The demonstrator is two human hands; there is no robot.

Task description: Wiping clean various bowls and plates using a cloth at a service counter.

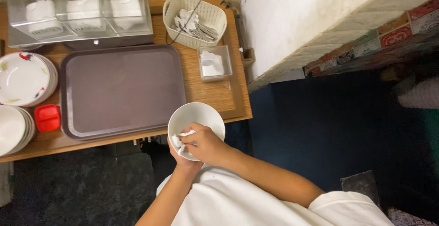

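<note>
- The left hand (183, 162) was under the white bowl (197, 116), fingers closed around its underside, holding it just off the near edge of the wooden table (215, 93).
- The right hand (206, 144) was inside the bowl, fingers clamped on a crumpled white tissue (178, 140) pressed against the inner wall.
- An empty brown tray (121, 88) lay on the table, just left of the bowl.
- Stacked plates (23, 77) stood at the left edge.
</note>
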